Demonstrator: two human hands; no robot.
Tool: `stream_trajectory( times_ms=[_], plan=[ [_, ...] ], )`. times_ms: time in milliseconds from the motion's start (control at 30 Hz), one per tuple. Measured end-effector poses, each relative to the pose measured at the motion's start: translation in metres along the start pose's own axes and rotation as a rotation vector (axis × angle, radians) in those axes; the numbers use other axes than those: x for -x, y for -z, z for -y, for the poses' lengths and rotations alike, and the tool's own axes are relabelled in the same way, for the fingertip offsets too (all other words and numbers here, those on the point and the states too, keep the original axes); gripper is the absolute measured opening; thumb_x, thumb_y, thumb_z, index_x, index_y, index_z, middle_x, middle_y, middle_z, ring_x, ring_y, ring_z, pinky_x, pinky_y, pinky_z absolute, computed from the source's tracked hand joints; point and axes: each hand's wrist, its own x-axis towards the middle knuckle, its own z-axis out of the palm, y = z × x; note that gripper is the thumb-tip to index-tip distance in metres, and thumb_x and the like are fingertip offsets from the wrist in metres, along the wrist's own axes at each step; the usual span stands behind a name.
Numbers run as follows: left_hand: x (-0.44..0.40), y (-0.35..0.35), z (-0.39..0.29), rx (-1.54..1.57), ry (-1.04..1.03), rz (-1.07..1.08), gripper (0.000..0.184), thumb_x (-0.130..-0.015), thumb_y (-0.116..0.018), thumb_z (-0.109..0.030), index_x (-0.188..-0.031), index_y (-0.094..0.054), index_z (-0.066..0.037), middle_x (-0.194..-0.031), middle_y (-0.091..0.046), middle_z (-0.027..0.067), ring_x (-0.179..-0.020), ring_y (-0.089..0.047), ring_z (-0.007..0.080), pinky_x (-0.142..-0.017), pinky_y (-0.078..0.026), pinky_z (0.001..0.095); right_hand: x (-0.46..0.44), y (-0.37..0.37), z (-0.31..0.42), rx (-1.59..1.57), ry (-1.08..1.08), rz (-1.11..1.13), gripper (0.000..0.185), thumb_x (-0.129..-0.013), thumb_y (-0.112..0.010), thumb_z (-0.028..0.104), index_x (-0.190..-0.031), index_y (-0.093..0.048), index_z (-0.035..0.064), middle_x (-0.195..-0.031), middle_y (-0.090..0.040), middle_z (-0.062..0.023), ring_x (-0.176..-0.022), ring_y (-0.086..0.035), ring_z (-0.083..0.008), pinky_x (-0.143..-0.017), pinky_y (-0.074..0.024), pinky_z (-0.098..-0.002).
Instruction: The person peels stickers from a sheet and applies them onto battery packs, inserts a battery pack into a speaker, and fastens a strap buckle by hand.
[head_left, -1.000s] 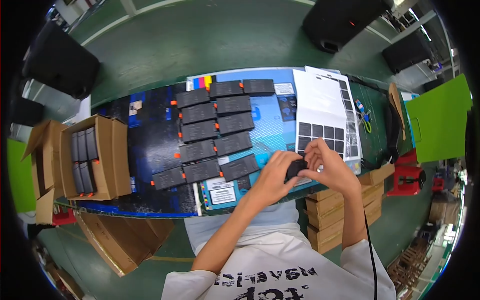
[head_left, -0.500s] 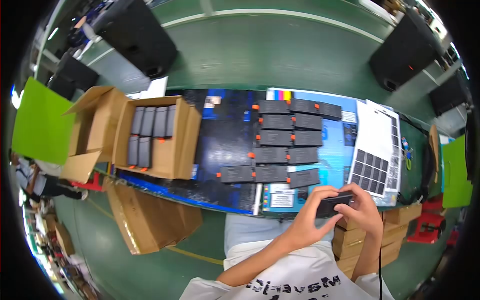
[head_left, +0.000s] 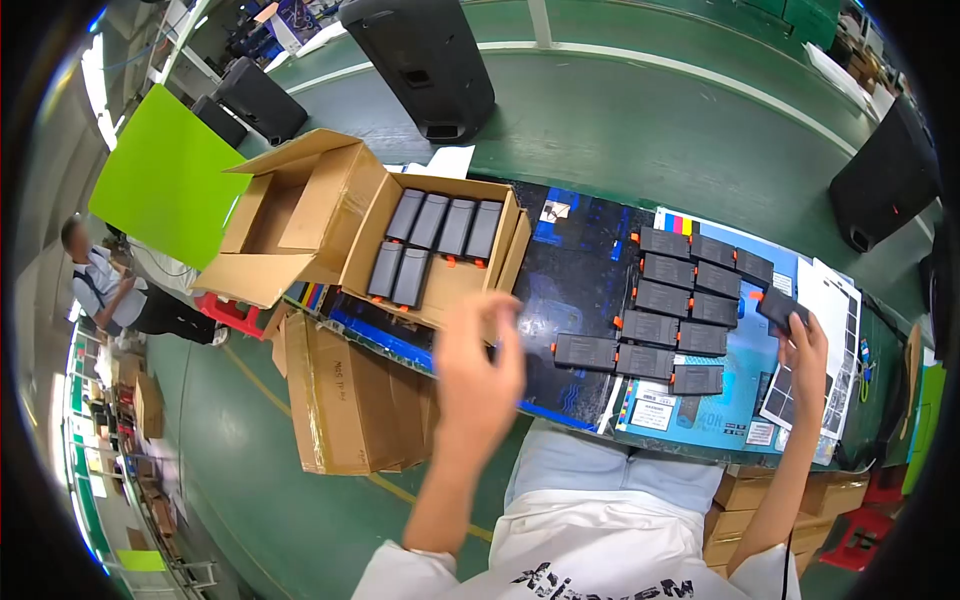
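Note:
My right hand (head_left: 808,360) grips a black battery pack (head_left: 782,309) with an orange tab, over the right side of the printed blue sheet (head_left: 745,395). Rows of similar packs (head_left: 668,300) lie left of it, faint print on their tops and orange tabs at their ends. Beside the near side of an open cardboard box (head_left: 508,240), my left hand (head_left: 478,365) is raised, somewhat blurred, thumb and fingers apart, with nothing visible in it. Several more packs (head_left: 428,222) stand in that box, mostly along its far and left sides.
Left of the box stands another open carton (head_left: 300,215). A large carton (head_left: 350,400) rests on the floor below. White sheets with dark squares (head_left: 835,300) lie at the table's right end. Black speakers (head_left: 425,70) stand beyond the table. A person (head_left: 110,280) is at far left.
My hands were together around one pack; now they are apart. The left has moved left toward the box, and the right has carried the pack up beside the rows. The view has shifted left.

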Motion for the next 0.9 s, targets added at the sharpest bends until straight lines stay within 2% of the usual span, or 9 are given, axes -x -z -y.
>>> stream_trajectory(
  times_ms=[100,233,300,500,667,733,833,867,900],
  plan=[
    [-0.050,0.034,0.057,-0.517,-0.133,-0.068,0.019,-0.097,-0.065,-0.010,-0.112,-0.063,0.001,-0.109,-0.065,0.0195,-0.105,-0.061,0.0392,-0.094,-0.049,0.0482,-0.037,0.015,-0.021,0.117,-0.068,0.113,0.030,-0.107,-0.066,0.030,-0.116,-0.060,0.0023,-0.080,-0.067,-0.0065,-0.062,-0.059,-0.0089,-0.049,-0.0432,-0.0242],
    [-0.073,0.040,0.099,-0.888,0.086,0.200,0.063,-0.083,-0.086,-0.033,-0.127,-0.056,0.000,-0.120,-0.062,0.0228,-0.114,-0.063,0.0433,-0.091,-0.056,0.0525,-0.040,0.004,-0.036,-0.065,-0.161,0.006,0.042,-0.105,-0.071,0.030,-0.130,-0.051,0.0039,-0.090,-0.071,-0.0126,-0.063,-0.060,-0.0115,-0.055,-0.0484,-0.0250],
    [-0.080,0.032,0.102,-0.958,0.161,0.213,0.075,-0.078,-0.092,-0.028,-0.135,-0.052,0.000,-0.121,-0.062,0.0223,-0.116,-0.063,0.0419,-0.093,-0.056,0.0513,-0.037,0.000,-0.023,-0.068,-0.129,0.099,0.039,-0.108,-0.066,0.025,-0.130,-0.045,0.0007,-0.089,-0.069,-0.0158,-0.062,-0.058,-0.0125,-0.056,-0.0466,-0.0252],
    [-0.092,0.030,0.118,-0.961,0.256,0.241,0.077,-0.074,-0.094,-0.027,-0.132,-0.054,0.002,-0.118,-0.065,0.0219,-0.116,-0.065,0.0421,-0.093,-0.056,0.0519,-0.042,-0.007,-0.016,-0.008,-0.141,0.139,0.037,-0.109,-0.064,0.023,-0.133,-0.046,0.0016,-0.090,-0.070,-0.0164,-0.065,-0.060,-0.0126,-0.057,-0.0492,-0.0252],
    [-0.092,0.033,0.117,-0.941,0.262,0.234,0.055,-0.075,-0.091,-0.027,-0.112,-0.062,0.003,-0.114,-0.066,0.0212,-0.111,-0.067,0.0415,-0.091,-0.056,0.0515,-0.042,-0.012,-0.012,0.201,-0.120,0.150,0.047,-0.108,-0.066,0.025,-0.141,-0.044,0.0002,-0.090,-0.071,-0.0170,-0.065,-0.066,-0.0141,-0.055,-0.0528,-0.0256],
    [-0.088,0.041,0.130,-0.764,0.171,0.209,0.055,-0.075,-0.089,-0.024,-0.113,-0.061,0.004,-0.110,-0.068,0.0217,-0.106,-0.068,0.0425,-0.091,-0.056,0.0512,-0.039,-0.014,-0.006,0.299,-0.126,0.156,0.053,-0.107,-0.067,0.028,-0.143,-0.042,-0.0021,-0.090,-0.071,-0.0181,-0.061,-0.068,-0.0166,-0.050,-0.0530,-0.0278],
    [-0.093,0.052,0.153,-0.171,0.275,0.231,0.042,-0.087,-0.084,-0.015,-0.114,-0.059,0.004,-0.100,-0.071,0.0126,-0.094,-0.069,0.0211,-0.085,-0.057,0.0362,-0.033,-0.019,0.015,0.457,-0.129,0.129,0.053,-0.106,-0.068,0.030,-0.139,-0.048,-0.0055,-0.083,-0.070,-0.0154,-0.059,-0.069,-0.0177,-0.046,-0.0529,-0.0299],
    [-0.094,0.054,0.148,-0.064,0.249,0.262,0.031,-0.097,-0.075,-0.009,-0.120,-0.059,0.003,-0.106,-0.070,0.0083,-0.096,-0.066,0.0112,-0.084,-0.055,0.0276,-0.032,-0.020,0.020,0.580,-0.143,0.139,0.052,-0.106,-0.068,0.031,-0.137,-0.050,-0.0063,-0.079,-0.069,-0.0139,-0.059,-0.069,-0.0173,-0.046,-0.0531,-0.0300],
    [-0.092,0.056,0.131,-0.029,0.206,0.213,0.032,-0.097,-0.075,-0.008,-0.122,-0.059,0.003,-0.107,-0.070,0.0084,-0.096,-0.066,0.0114,-0.085,-0.055,0.0275,-0.032,-0.020,0.018,0.628,-0.129,0.121,0.048,-0.105,-0.069,0.031,-0.135,-0.055,-0.0050,-0.072,-0.067,-0.0099,-0.055,-0.067,-0.0160,-0.045,-0.0508,-0.0304]
  ],
)
